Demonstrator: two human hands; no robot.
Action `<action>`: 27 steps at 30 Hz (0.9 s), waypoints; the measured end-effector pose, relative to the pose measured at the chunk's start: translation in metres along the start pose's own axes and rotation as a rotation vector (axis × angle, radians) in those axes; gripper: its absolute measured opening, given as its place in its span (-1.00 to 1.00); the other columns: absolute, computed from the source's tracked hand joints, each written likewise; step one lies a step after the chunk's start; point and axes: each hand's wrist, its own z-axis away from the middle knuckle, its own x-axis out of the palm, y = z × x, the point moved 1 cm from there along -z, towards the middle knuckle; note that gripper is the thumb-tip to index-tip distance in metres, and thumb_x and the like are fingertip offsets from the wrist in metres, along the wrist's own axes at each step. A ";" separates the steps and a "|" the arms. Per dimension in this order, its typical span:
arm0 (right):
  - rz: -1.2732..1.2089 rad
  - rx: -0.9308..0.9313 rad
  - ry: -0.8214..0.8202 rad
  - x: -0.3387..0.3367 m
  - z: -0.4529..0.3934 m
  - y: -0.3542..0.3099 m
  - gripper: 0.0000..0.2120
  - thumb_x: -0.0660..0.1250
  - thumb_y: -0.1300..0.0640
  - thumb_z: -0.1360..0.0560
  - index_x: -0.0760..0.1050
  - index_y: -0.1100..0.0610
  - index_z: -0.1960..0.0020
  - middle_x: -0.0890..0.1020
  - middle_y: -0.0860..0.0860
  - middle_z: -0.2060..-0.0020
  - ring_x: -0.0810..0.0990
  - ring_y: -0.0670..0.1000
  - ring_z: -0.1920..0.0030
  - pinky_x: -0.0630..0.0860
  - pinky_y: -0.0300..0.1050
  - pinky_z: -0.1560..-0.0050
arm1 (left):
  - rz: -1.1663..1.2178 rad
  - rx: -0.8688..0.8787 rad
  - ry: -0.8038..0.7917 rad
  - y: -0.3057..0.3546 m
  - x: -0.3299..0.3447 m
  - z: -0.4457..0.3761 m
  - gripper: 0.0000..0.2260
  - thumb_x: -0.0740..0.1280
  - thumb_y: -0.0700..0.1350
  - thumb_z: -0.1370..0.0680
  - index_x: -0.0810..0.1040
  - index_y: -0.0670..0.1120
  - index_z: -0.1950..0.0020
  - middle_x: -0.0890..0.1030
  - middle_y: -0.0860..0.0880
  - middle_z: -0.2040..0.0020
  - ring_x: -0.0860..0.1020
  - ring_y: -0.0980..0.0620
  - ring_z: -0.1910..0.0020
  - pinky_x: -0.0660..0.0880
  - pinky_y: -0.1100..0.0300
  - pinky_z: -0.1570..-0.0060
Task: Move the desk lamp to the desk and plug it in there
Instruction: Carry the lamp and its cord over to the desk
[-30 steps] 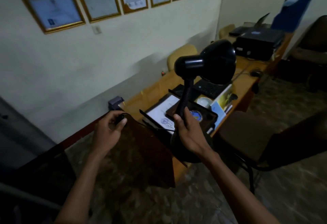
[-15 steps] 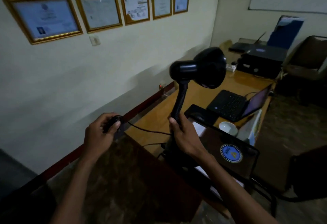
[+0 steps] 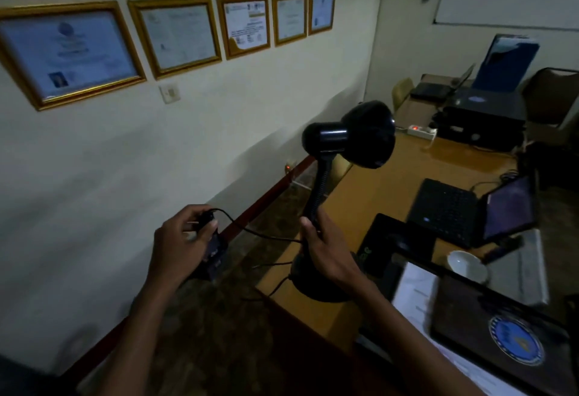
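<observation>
A black desk lamp (image 3: 354, 135) with a round shade and flexible neck is upright over the near left corner of the wooden desk (image 3: 385, 189). My right hand (image 3: 326, 251) grips the lower neck, just above the round base (image 3: 316, 286). Whether the base touches the desk I cannot tell. My left hand (image 3: 181, 242) is closed on the lamp's black plug (image 3: 207, 218), held left of the desk over the floor. The thin black cord (image 3: 260, 234) sags from the plug to the lamp. A white power strip (image 3: 421, 131) with a red light lies at the desk's far end.
An open laptop (image 3: 470, 211), a black pad (image 3: 394, 239), a white bowl (image 3: 466, 267), papers and a dark folder with a blue emblem (image 3: 507, 342) lie on the desk. A small dark box (image 3: 216, 258) sits below my left hand. A printer (image 3: 482, 113) stands beyond. Framed certificates line the wall.
The view has swung closer over the desk. The lamp has come down toward the desk's near left corner. Both hands keep the same holds on the neck and the plug.
</observation>
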 end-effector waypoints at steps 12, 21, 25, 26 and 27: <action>0.054 0.072 0.227 0.032 -0.174 0.076 -0.54 0.07 -0.20 -0.64 0.33 0.06 -0.40 0.58 -0.04 0.18 0.58 -0.07 0.21 0.54 -0.11 0.19 | -0.019 0.138 -0.288 -0.067 0.035 -0.174 -0.74 0.46 -0.17 -0.51 0.59 0.22 0.01 0.68 0.20 0.03 0.59 0.24 0.00 0.43 0.24 0.05; 0.199 0.169 0.405 0.010 -0.258 0.104 -0.74 0.08 -0.16 -0.68 0.37 -0.06 -0.26 0.59 -0.10 0.17 0.60 -0.13 0.16 0.51 -0.27 0.16 | 0.084 0.298 -0.485 -0.070 0.115 -0.322 -0.73 0.47 -0.16 -0.50 0.59 0.23 0.00 0.67 0.19 0.04 0.59 0.26 0.01 0.44 0.35 0.10; 0.273 0.263 0.492 0.007 -0.292 0.112 -0.77 0.09 -0.15 -0.67 0.35 -0.10 -0.25 0.63 -0.02 0.00 0.60 -0.15 0.06 0.60 -0.04 0.04 | 0.136 0.376 -0.578 -0.067 0.158 -0.389 -0.83 0.48 -0.16 -0.50 0.67 0.04 -0.06 0.70 0.07 0.04 0.63 0.16 0.04 0.40 0.56 0.16; 0.286 0.287 0.519 0.008 -0.301 0.113 -0.73 0.10 -0.13 -0.67 0.37 -0.05 -0.28 0.62 -0.06 -0.01 0.60 -0.13 0.04 0.61 0.01 0.02 | 0.143 0.393 -0.600 -0.067 0.166 -0.406 -0.83 0.48 -0.15 -0.50 0.68 0.01 -0.08 0.70 0.06 0.04 0.63 0.17 0.05 0.39 0.57 0.16; 0.290 0.313 0.542 0.010 -0.312 0.114 -0.69 0.11 -0.11 -0.67 0.38 0.01 -0.33 0.62 -0.10 0.00 0.61 -0.12 0.04 0.62 0.03 0.02 | 0.159 0.406 -0.620 -0.068 0.172 -0.423 -0.83 0.48 -0.14 -0.50 0.68 0.00 -0.08 0.70 0.06 0.04 0.62 0.22 0.07 0.39 0.58 0.17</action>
